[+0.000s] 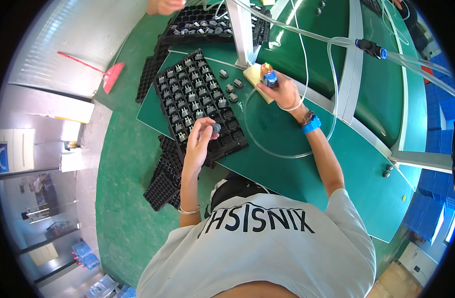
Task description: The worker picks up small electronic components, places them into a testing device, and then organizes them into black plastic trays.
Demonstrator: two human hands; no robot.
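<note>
My left hand (198, 144) is closed, pinching a small grey plug-like part (216, 129) over the lower end of a black compartment tray (229, 144). Rows of grey parts with upright metal pins (188, 89) fill most of that tray; pockets near its lower right end hold none. My right hand (285, 93) grips a small blue bottle-like thing with an orange top (269, 77), exact kind unclear. It is beside a pale yellow block (253, 75) at the foot of a white post. Several loose grey parts (231, 88) lie between tray and block.
Behind stands another black tray of parts (202, 31), with another person's hand (168, 6) nearby. Clear tubing (287, 157) loops over the green table (297, 174); a hose with a black-and-blue connector (370, 48) crosses above. Black trays (163, 181) are stacked low at left.
</note>
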